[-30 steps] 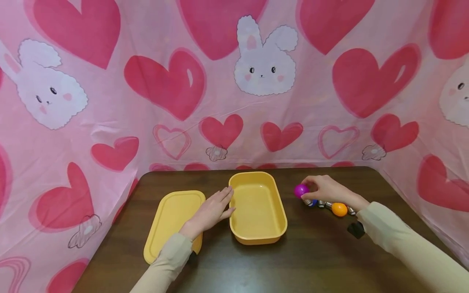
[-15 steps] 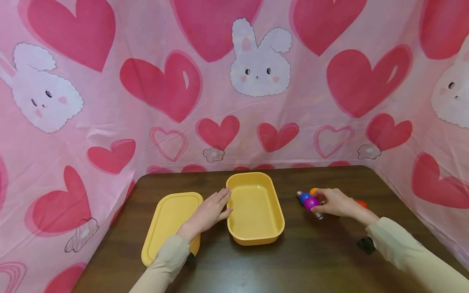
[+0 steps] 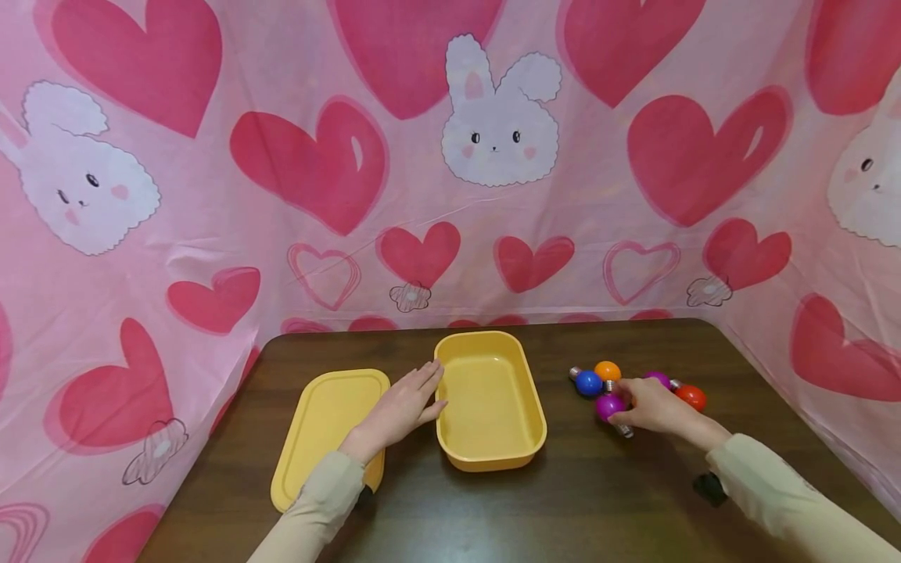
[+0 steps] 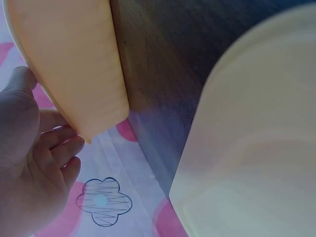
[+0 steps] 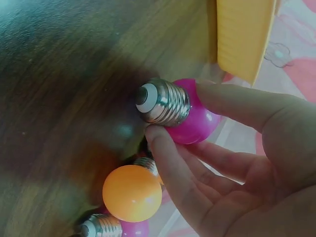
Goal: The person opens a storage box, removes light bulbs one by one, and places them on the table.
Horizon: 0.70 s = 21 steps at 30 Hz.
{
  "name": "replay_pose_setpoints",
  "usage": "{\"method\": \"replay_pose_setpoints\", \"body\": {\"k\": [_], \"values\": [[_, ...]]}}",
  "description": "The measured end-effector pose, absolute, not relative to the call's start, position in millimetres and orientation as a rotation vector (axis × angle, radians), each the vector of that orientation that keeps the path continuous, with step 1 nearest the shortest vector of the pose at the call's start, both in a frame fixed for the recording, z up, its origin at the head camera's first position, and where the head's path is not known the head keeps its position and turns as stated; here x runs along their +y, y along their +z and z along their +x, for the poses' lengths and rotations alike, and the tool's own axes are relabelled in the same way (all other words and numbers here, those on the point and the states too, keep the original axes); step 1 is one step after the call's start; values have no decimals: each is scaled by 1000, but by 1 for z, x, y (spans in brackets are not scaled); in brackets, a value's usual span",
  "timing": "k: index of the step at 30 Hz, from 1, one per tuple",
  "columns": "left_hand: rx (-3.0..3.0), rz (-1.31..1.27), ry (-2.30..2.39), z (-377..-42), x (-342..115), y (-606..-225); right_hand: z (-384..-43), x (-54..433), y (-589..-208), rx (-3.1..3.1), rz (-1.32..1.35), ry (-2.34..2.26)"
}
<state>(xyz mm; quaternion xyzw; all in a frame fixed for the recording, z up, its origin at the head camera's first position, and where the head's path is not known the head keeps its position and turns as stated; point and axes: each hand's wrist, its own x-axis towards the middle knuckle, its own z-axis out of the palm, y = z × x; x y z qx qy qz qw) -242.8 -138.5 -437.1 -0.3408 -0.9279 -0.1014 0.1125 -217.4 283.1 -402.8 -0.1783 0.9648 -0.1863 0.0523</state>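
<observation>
My right hand (image 3: 655,403) pinches a purple light bulb (image 3: 609,407) between thumb and fingertips, close over the table. In the right wrist view, the metal screw base of that purple bulb (image 5: 173,106) points away from the palm, back toward the viewer. An orange bulb (image 5: 132,193) lies just beside these fingers. My left hand (image 3: 404,407) rests against the left rim of a yellow box (image 3: 493,463), fingers extended. In the left wrist view, the left thumb and fingertips touch the edge of the box wall (image 4: 74,64).
Around the right hand lie a blue bulb (image 3: 589,382), another orange bulb (image 3: 608,371), a second purple bulb (image 3: 658,378) and a red bulb (image 3: 691,397). A flat yellow lid (image 3: 324,438) lies left of the box, partly under the left arm. A pink curtain (image 3: 415,188) hangs behind the table.
The right hand has carried the purple bulb rightward and nearer the viewer, uncovering the blue, orange, second purple and red bulbs. The left hand stays at the box rim.
</observation>
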Motion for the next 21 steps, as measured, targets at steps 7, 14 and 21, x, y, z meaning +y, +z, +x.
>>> {"method": "replay_pose_setpoints", "body": {"k": [7,14,21], "values": [[-2725,-998,-310,-243,-138,-437,-217,283,-410,2967,-534,-508],[-2765,-985,-349,-243,-138,-436,-218,281,-410,2947,-479,-480],[-2794,-969,-378,-241,-137,-434,-217,280,-408,2936,-452,-494]]}}
